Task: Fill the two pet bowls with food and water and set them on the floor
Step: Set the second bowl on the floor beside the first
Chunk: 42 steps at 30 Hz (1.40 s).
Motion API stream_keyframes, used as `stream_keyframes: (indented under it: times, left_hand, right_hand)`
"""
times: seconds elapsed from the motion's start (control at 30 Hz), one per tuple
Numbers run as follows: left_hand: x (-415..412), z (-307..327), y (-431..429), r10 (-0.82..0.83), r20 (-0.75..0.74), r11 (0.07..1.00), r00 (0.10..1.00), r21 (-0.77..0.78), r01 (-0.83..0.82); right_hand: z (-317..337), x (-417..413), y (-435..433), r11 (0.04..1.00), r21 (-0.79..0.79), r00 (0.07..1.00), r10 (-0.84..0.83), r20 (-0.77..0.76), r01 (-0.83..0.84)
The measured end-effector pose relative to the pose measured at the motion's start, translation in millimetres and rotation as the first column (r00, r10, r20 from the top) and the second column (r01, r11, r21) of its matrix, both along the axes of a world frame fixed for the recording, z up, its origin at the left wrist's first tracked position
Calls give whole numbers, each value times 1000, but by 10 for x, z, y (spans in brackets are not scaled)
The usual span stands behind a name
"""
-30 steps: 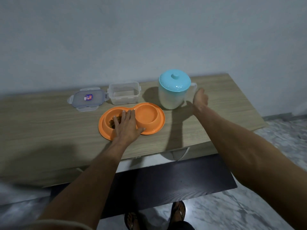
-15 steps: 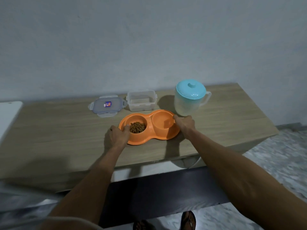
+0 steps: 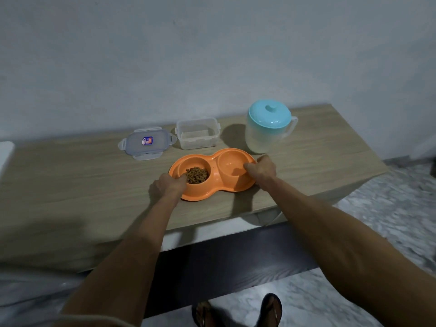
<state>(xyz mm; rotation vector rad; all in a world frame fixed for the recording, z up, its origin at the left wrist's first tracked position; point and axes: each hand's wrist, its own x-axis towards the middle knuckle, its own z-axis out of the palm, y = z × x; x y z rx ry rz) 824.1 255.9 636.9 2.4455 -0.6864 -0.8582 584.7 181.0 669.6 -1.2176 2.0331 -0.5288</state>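
An orange double pet bowl (image 3: 213,186) lies on the wooden table (image 3: 70,180) near its front edge. Brown kibble (image 3: 197,175) fills the left well. The right well (image 3: 232,166) looks wet and glossy; I cannot tell how much water it holds. My left hand (image 3: 168,185) grips the bowl's left rim, thumb hooked inside the kibble well. My right hand (image 3: 262,169) grips the right rim, thumb over the edge of the right well. The bowl appears to rest flat on the table.
Behind the bowl stand a pale jug with a turquoise lid (image 3: 269,126), a clear plastic container (image 3: 197,136) and its loose lid (image 3: 146,143). A grey wall backs the table. Marbled floor (image 3: 389,220) lies to the right and below, with my sandalled feet (image 3: 238,311).
My right hand left the jug handle and came to the bowl's right rim. My left hand slid from over the bowl's middle to its left rim. Both hands closed on the rims.
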Motion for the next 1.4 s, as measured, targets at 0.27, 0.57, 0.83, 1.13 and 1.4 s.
stream_keyframes:
  times: [0.27, 0.57, 0.83, 1.13, 1.4]
  left_hand:
    - [-508, 131, 125, -34, -5, 999, 999, -28, 34]
    - [-1774, 329, 205, -72, -82, 991, 994, -120, 62]
    - [-3337, 381, 220, -174, -61, 971, 983, -179, 161]
    - [-5253, 563, -90, -326, -122, 927, 938, -234, 291]
    - [-6648, 594, -828, -461, -139, 871, 876, -259, 417]
  right_hand:
    - [62, -535, 276, 998, -17, 998, -62, 29, 63]
    - [248, -1817, 581, 989, -62, 987, -128, 94, 134]
    - [424, -3460, 873, 975, -95, 977, -191, 90, 199]
    - [547, -5284, 911, 928, -109, 933, -345, 102, 355]
    - [536, -6647, 400, 857, -130, 866, -488, 109, 499]
